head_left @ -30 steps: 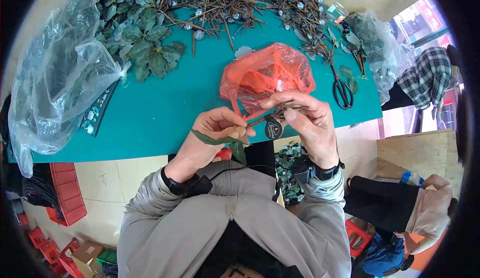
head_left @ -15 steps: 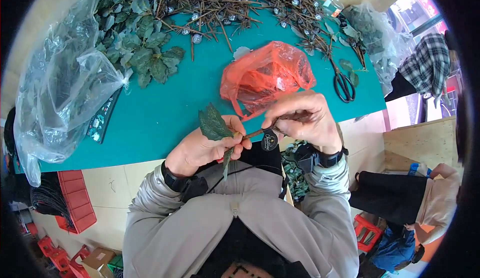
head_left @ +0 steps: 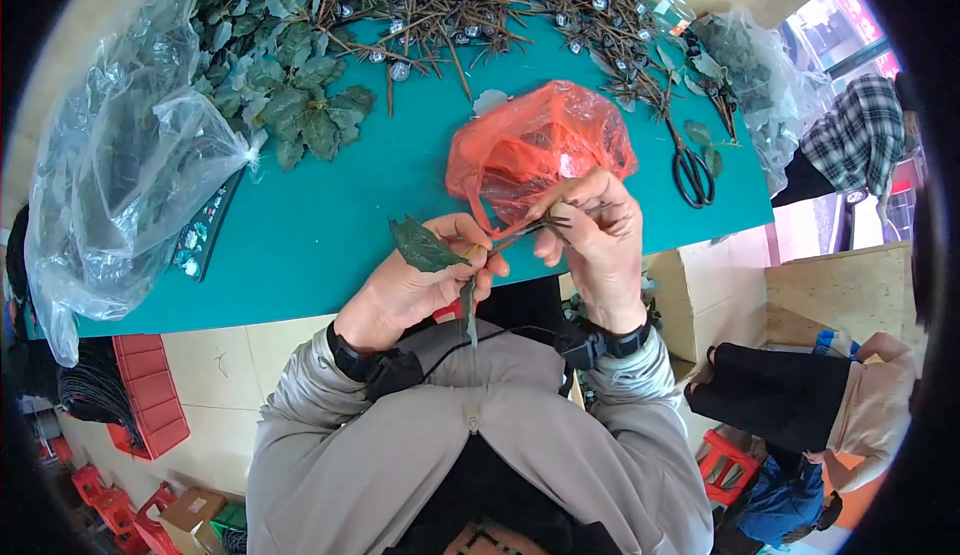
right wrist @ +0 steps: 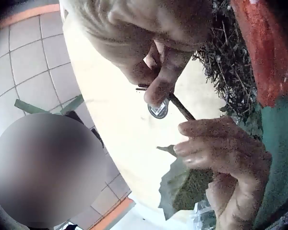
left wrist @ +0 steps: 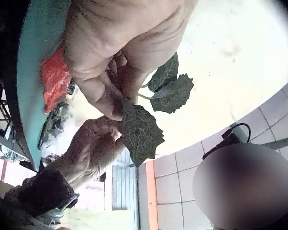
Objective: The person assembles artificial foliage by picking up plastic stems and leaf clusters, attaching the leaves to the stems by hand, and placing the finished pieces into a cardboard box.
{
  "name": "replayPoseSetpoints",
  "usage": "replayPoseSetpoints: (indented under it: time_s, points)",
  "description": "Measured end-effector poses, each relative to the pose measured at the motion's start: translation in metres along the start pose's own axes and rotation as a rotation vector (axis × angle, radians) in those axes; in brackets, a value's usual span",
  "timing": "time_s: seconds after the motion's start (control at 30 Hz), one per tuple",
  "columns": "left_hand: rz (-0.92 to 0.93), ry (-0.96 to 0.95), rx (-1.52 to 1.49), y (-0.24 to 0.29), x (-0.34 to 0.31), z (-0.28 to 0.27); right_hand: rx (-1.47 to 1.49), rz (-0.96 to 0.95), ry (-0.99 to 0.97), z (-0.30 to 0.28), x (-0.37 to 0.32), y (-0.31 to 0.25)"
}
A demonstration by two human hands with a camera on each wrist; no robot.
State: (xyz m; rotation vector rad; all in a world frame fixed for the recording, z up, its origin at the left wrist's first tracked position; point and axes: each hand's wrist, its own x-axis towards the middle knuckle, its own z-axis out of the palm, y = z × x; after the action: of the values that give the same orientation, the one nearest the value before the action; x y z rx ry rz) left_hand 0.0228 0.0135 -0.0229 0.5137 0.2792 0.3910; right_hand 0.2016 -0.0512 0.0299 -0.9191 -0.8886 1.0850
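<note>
Over the table's near edge, my left hand (head_left: 400,280) pinches a brown stem (right wrist: 182,106) together with green leaves (head_left: 425,245), which stick out beside its thumb. My right hand (head_left: 605,245) pinches the stem's other end, where thin twig tips (head_left: 556,222) show past the thumb. A round dark tag (right wrist: 158,109) hangs by the right fingertips in the right wrist view. Several jagged leaves (left wrist: 141,134) hang below the left fingers in the left wrist view. A crumpled red plastic bag (head_left: 540,140) lies just beyond both hands.
Tagged brown twigs (head_left: 430,15) are heaped along the back of the green table (head_left: 320,225). Leaf sprigs (head_left: 300,95) and a clear plastic bag (head_left: 120,195) lie left. Black-handled scissors (head_left: 692,177) rest right. People (head_left: 850,140) are beyond the table's right end.
My right hand has shifted slightly left and turned, and the round tag has gone from the head view. Since a second ago, the leaf at my left hand has swung upward.
</note>
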Motion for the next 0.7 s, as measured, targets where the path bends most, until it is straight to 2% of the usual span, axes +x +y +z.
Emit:
replayPoseSetpoints:
  time_s: [0.13, 0.43, 0.57, 0.67, 0.7]
  points:
    - [0.034, 0.017, 0.012, -0.001, 0.000, 0.003, 0.012, -0.120, 0.068, 0.008, -0.004, 0.008]
    - [0.121, 0.075, 0.058, -0.002, -0.001, 0.008, 0.088, -0.171, 0.016, 0.014, -0.008, 0.008]
    - [0.144, 0.088, 0.075, -0.004, 0.001, 0.008, -0.007, -0.249, 0.011, 0.016, -0.008, 0.009]
    - [0.170, 0.032, 0.085, -0.006, 0.004, 0.007, -0.344, -0.443, -0.002, 0.011, -0.007, 0.012]
    - [0.166, 0.037, 0.087, -0.007, 0.005, 0.007, -0.343, -0.442, 0.001, 0.012, -0.009, 0.011]
